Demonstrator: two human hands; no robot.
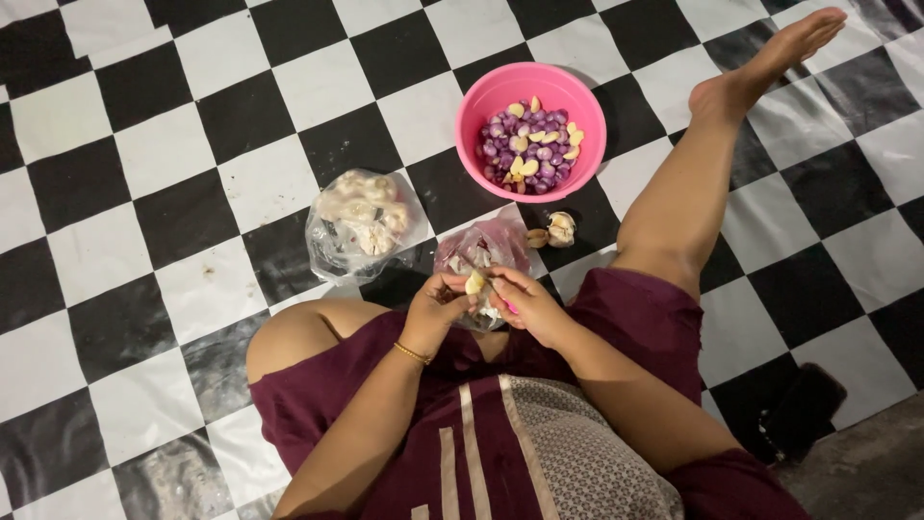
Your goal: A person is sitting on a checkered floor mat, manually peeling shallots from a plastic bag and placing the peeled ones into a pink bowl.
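I sit on the checkered floor (pixel 144 173), one leg stretched toward the upper right of the frame. At centre frame my left hand (pixel 435 306) pinches a garlic clove (pixel 474 283), pale cream and partly skinned, held up over my lap so it is close to view. My right hand (pixel 527 306) is closed on a small pink-handled knife (pixel 507 306), its blade hidden. The pink bowl (pixel 486 101), upper centre, holds peeled cloves and purple shallots within reach. Two clear plastic bags (pixel 361 226) lie just ahead; loose garlic (pixel 558 229) rests beside them.
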